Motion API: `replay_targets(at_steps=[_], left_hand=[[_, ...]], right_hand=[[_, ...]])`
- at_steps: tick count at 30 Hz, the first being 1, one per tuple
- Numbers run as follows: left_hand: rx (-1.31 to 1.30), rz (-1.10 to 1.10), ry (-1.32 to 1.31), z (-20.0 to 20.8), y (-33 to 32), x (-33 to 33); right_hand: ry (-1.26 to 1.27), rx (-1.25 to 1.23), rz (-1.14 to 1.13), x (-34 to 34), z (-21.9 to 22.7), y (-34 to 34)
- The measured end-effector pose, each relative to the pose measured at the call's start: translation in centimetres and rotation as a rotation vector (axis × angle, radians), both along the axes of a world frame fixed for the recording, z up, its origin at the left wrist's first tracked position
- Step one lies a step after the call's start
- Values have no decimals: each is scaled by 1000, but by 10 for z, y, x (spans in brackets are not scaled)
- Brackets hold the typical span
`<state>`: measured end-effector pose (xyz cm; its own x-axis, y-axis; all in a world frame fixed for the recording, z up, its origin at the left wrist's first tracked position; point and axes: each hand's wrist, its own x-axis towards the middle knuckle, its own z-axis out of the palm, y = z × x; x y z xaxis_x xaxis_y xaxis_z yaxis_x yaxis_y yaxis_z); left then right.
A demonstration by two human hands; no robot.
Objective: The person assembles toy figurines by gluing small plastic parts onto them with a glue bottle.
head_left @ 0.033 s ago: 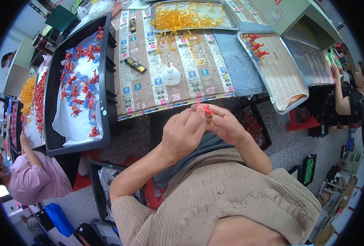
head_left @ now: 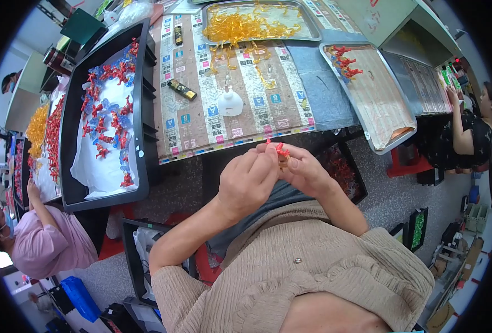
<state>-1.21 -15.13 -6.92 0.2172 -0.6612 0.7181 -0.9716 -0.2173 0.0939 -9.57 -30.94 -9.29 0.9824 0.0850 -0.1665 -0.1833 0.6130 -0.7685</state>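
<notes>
In front of the table's near edge, over my lap, my two hands meet at a small red plastic figure point(head_left: 281, 149). My left hand point(head_left: 250, 176) is closed, its fingertips pinching the figure's left side. From the other side my right hand point(head_left: 304, 169) grips the same figure between thumb and fingers. Much of the figure is hidden by the fingers. On the table beyond stands a small white squeeze bottle point(head_left: 230, 103) with a thin tip. Two dark tubes point(head_left: 182, 89) lie to its left.
At left, a black tray point(head_left: 144, 111) holds red and blue figures on white paper. A metal tray point(head_left: 318, 34) of yellow translucent pieces lies at the back. Another tray point(head_left: 387, 105) at right bears several red figures. Co-workers sit on both sides; a black bin point(head_left: 128, 244) stands below.
</notes>
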Motion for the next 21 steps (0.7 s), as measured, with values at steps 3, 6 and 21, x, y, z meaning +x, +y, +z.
replay_targets(at_steps=[3,6,21], left_hand=[[0,-48,68,10,3,-4],[-19,-33,44,11,3,-7],[-24,-59,50,10,0,-10]], right_hand=[[-63,185,64,-4,-2,-1],[-119,196,97,-5,0,-1],[-114,212,55,-12,7,-3]])
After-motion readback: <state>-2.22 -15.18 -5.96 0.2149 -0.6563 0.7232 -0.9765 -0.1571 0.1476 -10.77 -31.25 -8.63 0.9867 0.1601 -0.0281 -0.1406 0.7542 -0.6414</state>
